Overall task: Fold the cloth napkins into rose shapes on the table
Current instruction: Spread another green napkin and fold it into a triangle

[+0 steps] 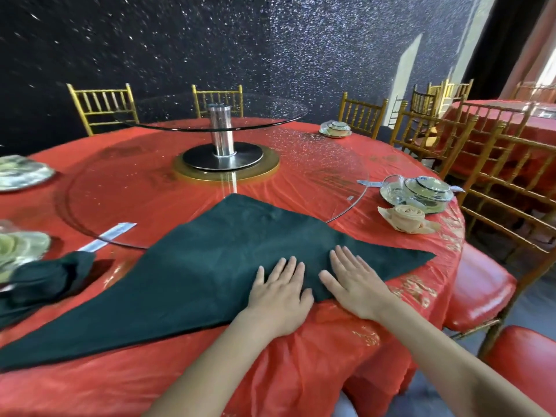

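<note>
Dark green napkin (210,266), folded to a triangle, lies near table (346,164) edge w/ long edge running near-left to right & apex far. Left hand (278,296) & right hand (356,284) both flat, fingers spread, pressing its near edge, right of centre. Rolling prob. starts along that edge.

Pressing flat: my left hand (279,296) and right hand (353,285) lie palm-down, side by side, on the green napkin (210,266). The fingers are straight and the thumbs close but apart. My bare left forearm (222,359) and right forearm (436,341) reach in across the napkin's near edge.
</note>
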`<control>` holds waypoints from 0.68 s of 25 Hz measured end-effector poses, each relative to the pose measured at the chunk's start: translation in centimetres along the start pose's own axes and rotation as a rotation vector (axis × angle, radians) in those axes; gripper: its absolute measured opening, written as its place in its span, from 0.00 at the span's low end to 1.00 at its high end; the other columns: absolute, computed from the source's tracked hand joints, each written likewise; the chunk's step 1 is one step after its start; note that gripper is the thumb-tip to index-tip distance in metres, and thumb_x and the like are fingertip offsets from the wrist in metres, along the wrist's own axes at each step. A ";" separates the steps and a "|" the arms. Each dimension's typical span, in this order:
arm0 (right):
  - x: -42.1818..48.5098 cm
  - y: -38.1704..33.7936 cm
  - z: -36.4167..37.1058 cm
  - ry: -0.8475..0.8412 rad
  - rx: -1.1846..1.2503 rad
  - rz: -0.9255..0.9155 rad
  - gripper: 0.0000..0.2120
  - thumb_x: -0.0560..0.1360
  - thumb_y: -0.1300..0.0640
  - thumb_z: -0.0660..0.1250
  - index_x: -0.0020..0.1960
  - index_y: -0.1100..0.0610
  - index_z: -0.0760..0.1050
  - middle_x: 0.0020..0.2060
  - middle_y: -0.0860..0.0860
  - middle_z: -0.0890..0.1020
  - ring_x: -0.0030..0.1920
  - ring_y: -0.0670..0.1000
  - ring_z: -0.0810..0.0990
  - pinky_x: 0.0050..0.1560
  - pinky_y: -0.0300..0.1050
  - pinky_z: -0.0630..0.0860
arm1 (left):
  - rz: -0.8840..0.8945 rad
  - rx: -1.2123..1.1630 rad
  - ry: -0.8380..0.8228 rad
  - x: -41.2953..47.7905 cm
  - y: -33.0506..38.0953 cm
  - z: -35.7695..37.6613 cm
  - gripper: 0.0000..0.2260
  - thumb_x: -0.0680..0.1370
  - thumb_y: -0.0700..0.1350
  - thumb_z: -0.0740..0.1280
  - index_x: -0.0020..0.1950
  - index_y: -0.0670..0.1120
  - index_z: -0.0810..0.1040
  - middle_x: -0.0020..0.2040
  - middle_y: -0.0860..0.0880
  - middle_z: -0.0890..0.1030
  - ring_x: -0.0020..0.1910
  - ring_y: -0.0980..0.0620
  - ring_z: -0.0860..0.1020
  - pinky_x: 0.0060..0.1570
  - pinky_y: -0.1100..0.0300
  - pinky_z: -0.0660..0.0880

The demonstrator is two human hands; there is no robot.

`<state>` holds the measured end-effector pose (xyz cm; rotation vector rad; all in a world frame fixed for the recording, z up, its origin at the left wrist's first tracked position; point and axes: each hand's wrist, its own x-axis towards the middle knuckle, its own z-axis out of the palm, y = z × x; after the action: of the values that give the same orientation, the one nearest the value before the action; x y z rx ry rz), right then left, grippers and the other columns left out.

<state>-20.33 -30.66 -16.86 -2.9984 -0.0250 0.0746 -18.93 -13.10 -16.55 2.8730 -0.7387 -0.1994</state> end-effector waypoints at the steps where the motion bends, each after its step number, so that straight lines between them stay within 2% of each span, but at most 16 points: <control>1: 0.0 -0.1 0.1 0.007 -0.033 0.001 0.38 0.76 0.35 0.41 0.77 0.59 0.45 0.77 0.54 0.46 0.76 0.49 0.41 0.75 0.45 0.41 | -0.025 -0.006 -0.001 -0.9 -1.2 -0.1 0.26 0.82 0.54 0.46 0.78 0.49 0.45 0.78 0.52 0.42 0.76 0.55 0.41 0.74 0.46 0.40; 4: 0.0 -0.4 0.2 0.013 -0.084 0.002 0.46 0.70 0.28 0.37 0.77 0.59 0.45 0.77 0.54 0.46 0.76 0.49 0.42 0.74 0.45 0.42 | -0.150 -0.010 0.033 -3.8 -5.1 -0.3 0.25 0.81 0.52 0.46 0.78 0.51 0.45 0.78 0.54 0.42 0.76 0.56 0.41 0.74 0.47 0.41; 7: -0.1 -0.4 0.0 0.022 -0.104 0.002 0.61 0.56 0.22 0.22 0.77 0.58 0.44 0.77 0.53 0.47 0.76 0.48 0.42 0.74 0.44 0.42 | -0.240 0.011 0.068 -5.5 -6.9 -0.4 0.25 0.81 0.53 0.46 0.78 0.50 0.45 0.78 0.54 0.43 0.76 0.55 0.41 0.74 0.46 0.41; 8: -0.1 -0.5 -0.1 0.017 -0.101 0.008 0.60 0.56 0.22 0.23 0.77 0.59 0.44 0.77 0.53 0.47 0.76 0.48 0.42 0.74 0.45 0.43 | -0.248 0.006 0.067 -5.6 -6.9 -0.4 0.26 0.81 0.53 0.46 0.78 0.50 0.45 0.78 0.54 0.43 0.76 0.55 0.41 0.74 0.45 0.41; 12: -0.3 -4.1 -0.7 0.046 -0.031 -0.043 0.44 0.72 0.29 0.39 0.77 0.58 0.47 0.77 0.53 0.48 0.76 0.49 0.44 0.74 0.48 0.45 | -0.237 0.001 0.050 -5.5 -6.8 -0.3 0.26 0.81 0.53 0.45 0.78 0.49 0.44 0.78 0.54 0.42 0.76 0.54 0.40 0.73 0.44 0.40; 13: -0.2 -5.7 -0.6 0.072 -0.017 -0.121 0.42 0.73 0.30 0.38 0.77 0.58 0.48 0.77 0.53 0.49 0.76 0.48 0.44 0.74 0.47 0.44 | -0.234 0.006 0.048 -5.5 -6.9 -0.3 0.26 0.81 0.53 0.45 0.78 0.49 0.44 0.78 0.53 0.41 0.76 0.53 0.39 0.73 0.44 0.40; 15: 0.0 -9.1 0.1 0.101 0.000 -0.305 0.44 0.68 0.35 0.29 0.77 0.56 0.49 0.77 0.51 0.49 0.76 0.47 0.43 0.73 0.44 0.43 | -0.231 0.005 0.052 -5.6 -7.0 -0.3 0.26 0.81 0.53 0.45 0.78 0.49 0.44 0.78 0.53 0.42 0.76 0.53 0.39 0.73 0.43 0.40; 17: 0.4 -11.0 1.1 0.092 -0.013 -0.401 0.45 0.65 0.39 0.25 0.77 0.55 0.47 0.77 0.49 0.48 0.76 0.45 0.42 0.73 0.42 0.40 | -0.226 0.003 0.060 -5.6 -6.9 -0.2 0.26 0.81 0.53 0.45 0.78 0.48 0.45 0.78 0.53 0.43 0.76 0.53 0.40 0.73 0.43 0.40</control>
<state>-20.10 -19.60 -16.41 -2.9400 -0.6125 -0.1066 -20.57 -4.35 -17.17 2.9469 -0.4029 -0.1400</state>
